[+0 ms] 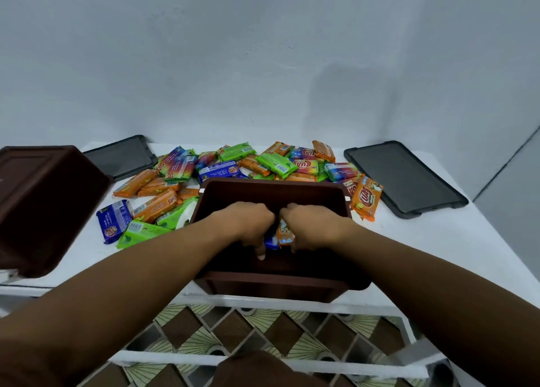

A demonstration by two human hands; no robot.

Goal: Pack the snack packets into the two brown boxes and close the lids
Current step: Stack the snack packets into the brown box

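I see a white table (438,240) before a pale wall | two brown boxes: one (274,281) centre, one (43,205) at left edge | two dark lids (404,179) | packets (274,161) heaped behind | left hand (248,225) and right hand (309,225) clamp packets inside the centre box.

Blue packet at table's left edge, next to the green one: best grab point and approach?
Take the blue packet across its short width at mid-length, coming straight down from above. It lies flat on the white table, long axis running away from the person. Its left long edge is clear; the green packet crowds its right side.
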